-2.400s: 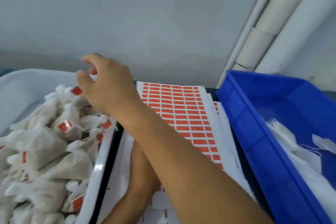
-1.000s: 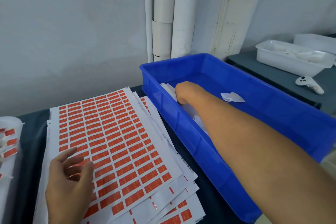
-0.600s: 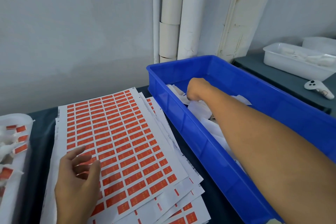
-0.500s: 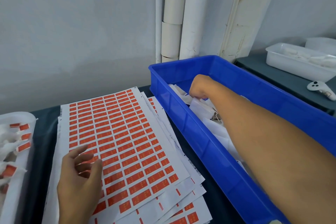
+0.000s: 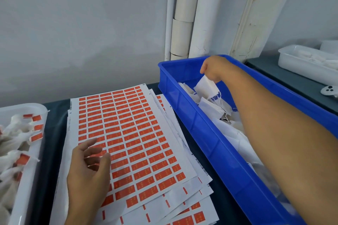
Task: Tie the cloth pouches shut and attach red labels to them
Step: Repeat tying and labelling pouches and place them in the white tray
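The right hand [image 5: 213, 68], at 1 o'clock, has its fingers clamped on one white cloth pouch [image 5: 206, 87], lifted just above the other pouches in the blue bin [image 5: 215, 144]. The left hand [image 5: 87, 175], at 7 o'clock, rests on the sheet of red labels [image 5: 131, 137] with fingers apart and relaxed. At 9 o'clock, a white tray [image 5: 27, 179] holds labelled pouches [image 5: 16, 144].

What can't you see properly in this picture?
All in the head view:
- Right hand: its fingertips are hidden behind the hand and the pouch it holds.
- Blue bin: the forearm covers much of the inside, and the picture's edge cuts off the near end.
- Labels: the print is too small to read.
- White tray: cut off by the left edge.
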Action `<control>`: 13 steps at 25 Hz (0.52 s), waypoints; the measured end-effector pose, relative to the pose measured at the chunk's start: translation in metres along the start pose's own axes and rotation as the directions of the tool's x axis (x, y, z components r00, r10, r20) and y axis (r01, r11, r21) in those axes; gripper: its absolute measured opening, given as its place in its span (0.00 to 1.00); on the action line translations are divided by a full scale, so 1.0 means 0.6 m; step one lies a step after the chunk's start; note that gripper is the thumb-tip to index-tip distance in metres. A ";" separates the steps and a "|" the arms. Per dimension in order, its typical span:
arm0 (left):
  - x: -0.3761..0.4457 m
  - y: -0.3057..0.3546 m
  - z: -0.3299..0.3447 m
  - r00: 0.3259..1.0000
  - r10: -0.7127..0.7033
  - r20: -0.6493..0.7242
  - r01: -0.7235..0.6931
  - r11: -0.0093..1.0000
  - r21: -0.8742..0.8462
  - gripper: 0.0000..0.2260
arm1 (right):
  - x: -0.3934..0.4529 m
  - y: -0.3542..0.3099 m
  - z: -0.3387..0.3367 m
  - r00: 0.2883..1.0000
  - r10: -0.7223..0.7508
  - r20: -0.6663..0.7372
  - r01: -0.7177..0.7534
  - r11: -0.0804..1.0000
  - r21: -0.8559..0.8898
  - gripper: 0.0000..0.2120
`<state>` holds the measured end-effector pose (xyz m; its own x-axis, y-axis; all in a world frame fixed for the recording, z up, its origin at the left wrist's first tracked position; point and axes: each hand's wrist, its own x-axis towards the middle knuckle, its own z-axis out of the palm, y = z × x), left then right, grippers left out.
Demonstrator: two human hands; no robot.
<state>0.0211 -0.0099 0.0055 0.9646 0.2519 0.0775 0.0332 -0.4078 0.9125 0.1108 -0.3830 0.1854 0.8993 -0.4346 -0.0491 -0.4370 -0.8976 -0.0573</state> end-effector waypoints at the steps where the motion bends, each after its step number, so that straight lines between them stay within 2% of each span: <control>1: 0.000 0.000 -0.001 1.000 0.002 -0.006 -0.002 1.000 -0.008 0.23 | -0.004 -0.009 -0.018 0.997 -0.032 -0.064 0.034 0.999 0.039 0.16; 5: -0.001 0.002 0.000 1.000 0.023 -0.009 -0.023 0.999 -0.037 0.23 | -0.036 -0.061 -0.078 0.956 -0.130 -0.264 0.177 0.971 0.162 0.14; 7: -0.005 0.009 -0.002 0.998 0.059 0.006 -0.058 0.994 -0.092 0.21 | -0.065 -0.091 -0.105 0.926 -0.222 -0.304 0.315 0.899 0.304 0.11; 10: -0.022 0.029 -0.011 0.986 0.151 0.067 -0.135 0.970 -0.203 0.14 | -0.125 -0.136 -0.127 0.896 -0.401 -0.193 0.436 0.703 0.562 0.10; 13: -0.033 0.042 -0.024 0.968 0.246 0.044 -0.218 0.919 -0.329 0.14 | -0.168 -0.198 -0.092 0.791 -0.609 -0.058 0.492 0.577 0.652 0.08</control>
<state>-0.0011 -0.0127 0.0329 0.9537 0.1054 0.2817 -0.2661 -0.1404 0.9537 0.0731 -0.2363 0.2522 0.9787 0.1982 0.0541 0.1776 -0.6839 -0.7076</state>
